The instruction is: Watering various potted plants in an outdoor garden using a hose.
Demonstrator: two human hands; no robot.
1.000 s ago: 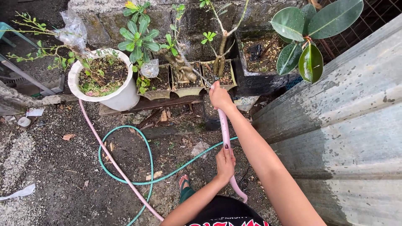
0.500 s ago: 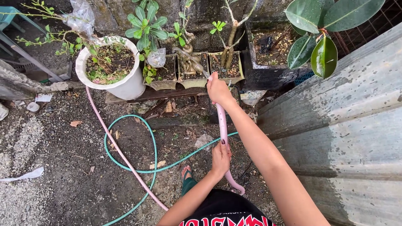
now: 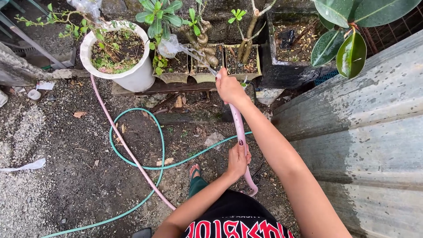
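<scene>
Head view: right hand [image 3: 230, 88] gripping pink hose [image 3: 239, 128] tip, spraying twd small tan pots [image 3: 204, 77]. Left hand [image 3: 238, 160] clasping hose lower down. Clear plastic bag [image 3: 168, 46] sitting above pots, white scrap [image 3: 26, 166] lying on gravel.

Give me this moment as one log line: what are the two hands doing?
right hand: grips pink hose end, spraying small square pots | left hand: holds hose lower | green hose: looped on ground

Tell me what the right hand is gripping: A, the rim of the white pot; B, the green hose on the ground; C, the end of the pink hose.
C: the right hand grips the end of the pink hose, spraying water toward the small square pots.
</scene>
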